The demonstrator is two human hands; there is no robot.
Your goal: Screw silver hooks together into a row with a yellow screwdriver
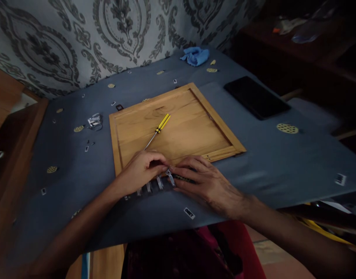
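A framed wooden panel (178, 128) lies flat on the cloth-covered table. At its near edge, my left hand (144, 168) is closed, with thumb and forefinger pinched at the upper end of a small metal bracket (170, 178). My right hand (205, 184) comes in from the other side, its fingertips against the same bracket; its thumb is hidden. Several similar metal brackets (160, 183) stand in a row left of it along the panel's edge, partly below my left hand. A yellow-and-black screwdriver (163, 123) rests on the panel, its tip hidden behind my left hand.
Left of the panel lie a small bag of metal parts (95, 121) and a few loose screws (90, 143). A black tablet-like slab (256, 97) is at the right. A blue cloth (195, 56) sits at the back, by the patterned wall covering (120, 31).
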